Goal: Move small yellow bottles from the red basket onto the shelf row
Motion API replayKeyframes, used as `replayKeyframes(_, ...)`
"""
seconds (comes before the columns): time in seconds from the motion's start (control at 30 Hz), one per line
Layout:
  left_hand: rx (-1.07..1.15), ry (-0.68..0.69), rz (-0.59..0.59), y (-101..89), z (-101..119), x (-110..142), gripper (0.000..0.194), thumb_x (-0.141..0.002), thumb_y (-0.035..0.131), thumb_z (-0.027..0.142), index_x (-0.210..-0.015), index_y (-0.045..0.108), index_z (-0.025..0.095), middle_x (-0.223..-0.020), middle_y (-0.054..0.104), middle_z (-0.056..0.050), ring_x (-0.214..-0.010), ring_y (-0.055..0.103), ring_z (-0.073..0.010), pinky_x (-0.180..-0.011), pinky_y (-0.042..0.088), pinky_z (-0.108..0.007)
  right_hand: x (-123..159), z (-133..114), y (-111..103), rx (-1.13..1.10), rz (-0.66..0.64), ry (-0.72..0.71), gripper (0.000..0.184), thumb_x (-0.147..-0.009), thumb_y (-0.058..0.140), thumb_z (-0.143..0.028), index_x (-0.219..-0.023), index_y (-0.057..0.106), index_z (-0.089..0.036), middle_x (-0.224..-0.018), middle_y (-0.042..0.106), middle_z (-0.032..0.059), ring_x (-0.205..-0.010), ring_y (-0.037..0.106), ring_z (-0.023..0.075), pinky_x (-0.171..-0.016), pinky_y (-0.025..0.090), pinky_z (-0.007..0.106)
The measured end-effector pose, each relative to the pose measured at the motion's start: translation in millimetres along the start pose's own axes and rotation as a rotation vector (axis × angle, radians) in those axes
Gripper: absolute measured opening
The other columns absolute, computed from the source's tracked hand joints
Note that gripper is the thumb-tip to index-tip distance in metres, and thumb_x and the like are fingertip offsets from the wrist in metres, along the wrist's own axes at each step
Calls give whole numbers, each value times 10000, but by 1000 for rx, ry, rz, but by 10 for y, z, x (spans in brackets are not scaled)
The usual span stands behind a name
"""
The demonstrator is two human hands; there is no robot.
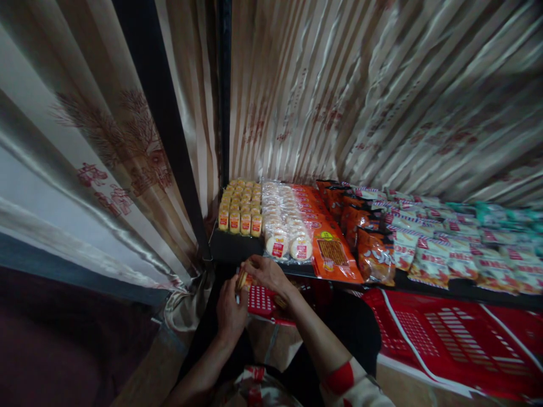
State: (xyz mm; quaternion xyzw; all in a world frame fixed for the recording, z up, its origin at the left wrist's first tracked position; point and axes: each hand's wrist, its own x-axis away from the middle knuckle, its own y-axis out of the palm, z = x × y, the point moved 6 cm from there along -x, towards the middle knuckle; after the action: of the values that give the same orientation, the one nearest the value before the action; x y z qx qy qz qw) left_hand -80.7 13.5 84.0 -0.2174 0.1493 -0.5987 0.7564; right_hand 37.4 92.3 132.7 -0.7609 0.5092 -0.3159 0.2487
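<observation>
Two legs in dark trousers (354,325) are bent at the near side, above a tiled floor (271,339), and one sleeve (345,381) with a red band is nearest. Between the knees I see the left hand (232,310), its fingers curled on a small packet (243,281). The right hand (268,275) comes from above, and its fingertips are also closed on this packet, which is partly hidden. The packet is in front of the shelf edge, above the left part of a small red basket (261,303). Larger red baskets (458,333) are on the right, below the shelf.

Behind the hands, the dark shelf (237,244) carries rows of goods. From left to right there are small yellow packs (240,212), round white packs (284,223), flat orange bags (333,251), orange and black bags (375,257), white bags (430,257) and, further to the right, teal bags (492,213). Farthest, a pleated beige curtain (292,118) hangs behind the shelf.
</observation>
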Motion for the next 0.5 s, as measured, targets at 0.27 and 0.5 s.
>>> replayKeyframes(0.27, 187, -59, -30, -36, -22, -83, 408, -844, 425, 381, -1187, 493, 172, -1114, 624, -123, -1047, 580, -222, -887, 453, -358, 5, 38, 68, -172, 10, -36, 504, -854, 373, -600, -853, 619, -160, -657, 587, -2, -591, 518, 115, -542, 351, 219)
replayKeyframes(0.5, 317, -109, -42, -49, -33, -127, 394, -838, 436, 439, -1129, 508, 183, -959, 667, -83, -848, 639, -190, -746, 501, -322, 63, 40, 82, -388, 3, -79, 514, -863, 327, -611, -751, 553, -163, -683, 547, -3, -649, 490, 123, -592, 377, 231)
